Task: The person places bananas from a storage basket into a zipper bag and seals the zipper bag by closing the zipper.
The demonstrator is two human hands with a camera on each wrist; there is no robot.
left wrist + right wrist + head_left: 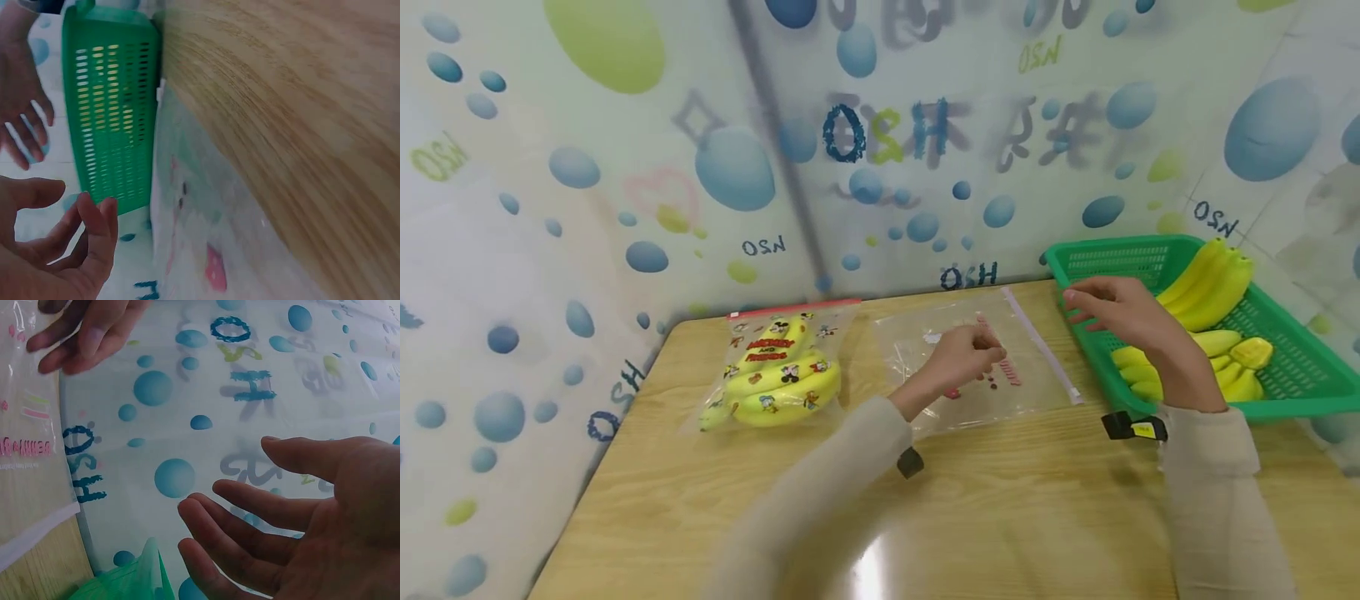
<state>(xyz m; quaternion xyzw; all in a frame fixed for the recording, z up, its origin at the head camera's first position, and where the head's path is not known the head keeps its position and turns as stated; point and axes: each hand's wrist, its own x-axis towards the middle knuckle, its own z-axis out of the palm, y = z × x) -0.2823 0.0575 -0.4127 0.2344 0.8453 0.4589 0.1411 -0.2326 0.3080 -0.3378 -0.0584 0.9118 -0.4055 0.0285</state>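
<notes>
My left hand [964,360] hovers over a flat, clear zip bag [1037,392] with pink print and a pale purple zip strip. Its fingers [97,231] are loosely bent, with nothing between them and the thumb. Over the near left rim of a green plastic basket [1300,408] is my right hand [1112,312], its fingers spread and relaxed around nothing. The basket holds a large banana bunch [1213,287] at the back and smaller banana bunches [1240,371] in front.
At the left of the wooden table [1000,517] lies another zip bag [842,321], with a red zip strip and cartoon print, holding bananas [782,408]. A wall covering [880,225] with blue and green spots stands right behind the table.
</notes>
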